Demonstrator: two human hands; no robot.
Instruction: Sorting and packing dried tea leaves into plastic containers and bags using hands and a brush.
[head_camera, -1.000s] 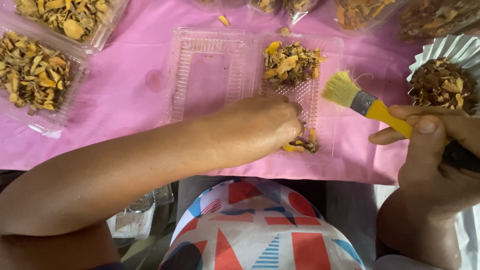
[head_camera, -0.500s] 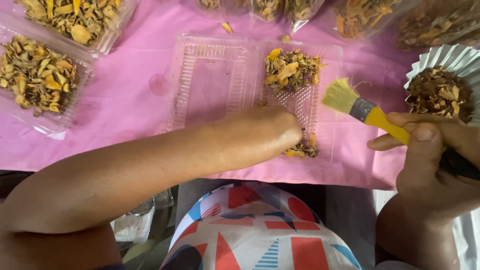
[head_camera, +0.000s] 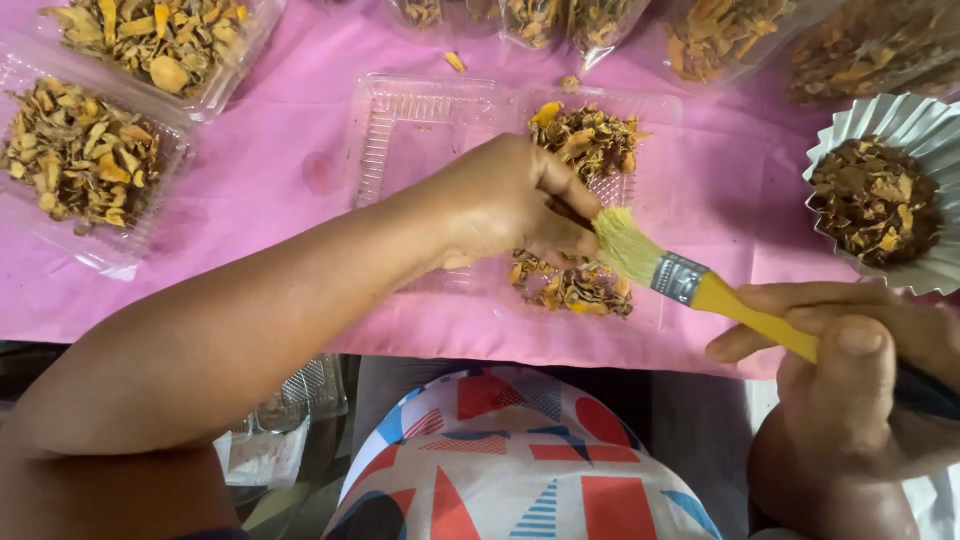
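Item: my left hand (head_camera: 505, 205), fingers pinched together on a small dark piece, over the open clear clamshell tray (head_camera: 420, 130) at the middle of the counter's near edge.

Item: my right hand (head_camera: 850, 380), fingers clamped on the yellow-handled paintbrush (head_camera: 690, 285); its pale bristles touch my left fingertips.

Item: dried orange-brown plant chips (head_camera: 585, 140), one heap in the tray's right half, a smaller heap near its front rim.

Item: pink cloth (head_camera: 250, 180) covering the counter.

Item: fluted white paper cup (head_camera: 900, 125) of chips, right edge.

Item: two filled clear trays (head_camera: 100, 250), far-left corner.
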